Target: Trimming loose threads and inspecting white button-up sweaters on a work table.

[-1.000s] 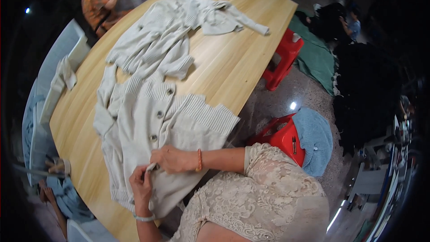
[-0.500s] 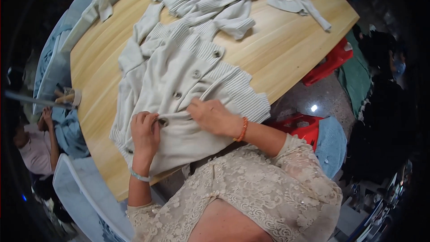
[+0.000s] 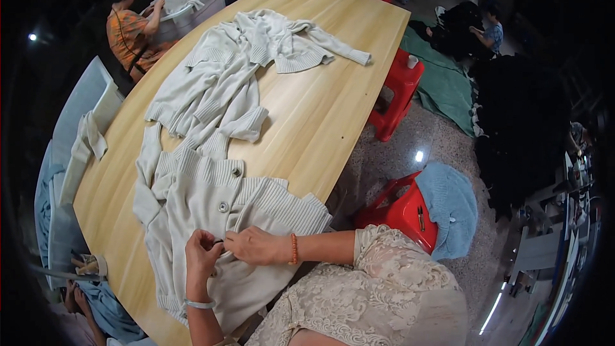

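A cream knitted cardigan (image 3: pixel 186 202) with ribbed edges lies on the table before me, several dark round buttons down its front. My left hand (image 3: pixel 202 255) pinches its front edge at a dark button (image 3: pixel 218 241), mostly hidden by the fingers. Close against it, my right hand (image 3: pixel 255 245) is closed on the button band, fingertips nearly touching the left ones. Two buttons show uncovered farther up the band. Beyond, more cream knitwear (image 3: pixel 211 83) lies crumpled, a sleeve stretched out to the right.
The wooden table (image 3: pixel 307 128) carries the garments. Red stools (image 3: pixel 398 93) stand at its right; a blue knit (image 3: pixel 448 208) drapes over the nearer one. Pale bins (image 3: pixel 106 106) line the left side. Black cloth (image 3: pixel 519 134) is heaped on the right. Other people sit around.
The view has tilted up, showing more of the room. My hands have drawn together at the button band; the left has left the lower button it was beside.
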